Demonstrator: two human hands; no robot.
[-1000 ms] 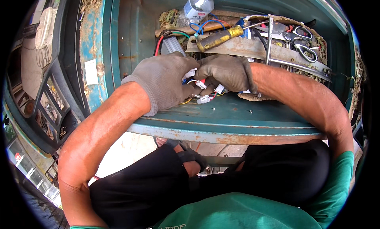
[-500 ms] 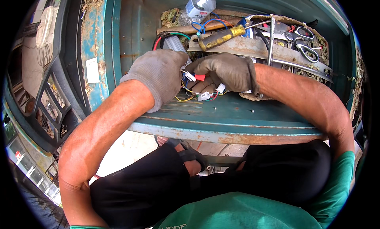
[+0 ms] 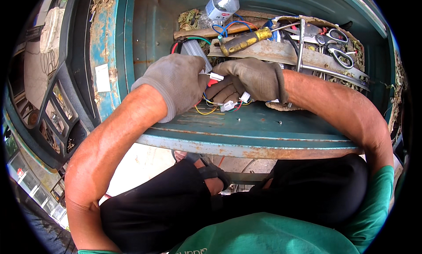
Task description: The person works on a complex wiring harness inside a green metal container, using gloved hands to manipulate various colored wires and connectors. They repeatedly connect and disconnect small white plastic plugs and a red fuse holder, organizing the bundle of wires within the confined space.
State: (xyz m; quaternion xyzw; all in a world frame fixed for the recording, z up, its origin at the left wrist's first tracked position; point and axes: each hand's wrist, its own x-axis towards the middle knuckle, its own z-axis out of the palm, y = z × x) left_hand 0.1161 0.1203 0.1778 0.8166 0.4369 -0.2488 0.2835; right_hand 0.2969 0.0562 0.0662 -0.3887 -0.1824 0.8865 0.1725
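My left hand [image 3: 176, 80], in a grey-brown knit glove, pinches a small white wire connector [image 3: 216, 76]. A red connector [image 3: 212, 82] shows just below it, between my hands. My right hand [image 3: 252, 78], gloved alike, has its fingers curled in, its fingertips close to the white connector; what they grip is hidden. Below the right fingers, another white plug [image 3: 228, 105] with thin coloured wires lies at the box floor, and a further white plug [image 3: 245, 97] sits against the glove. Behind my left hand is a silver finned metal box [image 3: 193, 50] with thick red, black and green cables.
The green, rusty metal box [image 3: 255, 153] surrounds the work. Farther back are a yellow-handled screwdriver [image 3: 246, 42], a plastic bottle [image 3: 222, 8], scissors [image 3: 340, 50], a metal rod [image 3: 301, 45] and dry leaves [image 3: 189, 19]. Two small screws lie on its floor near the front edge.
The white connector has turned and shifted slightly up between my hands, and less of the red one shows. My left hand has moved a little left; my right has barely moved.
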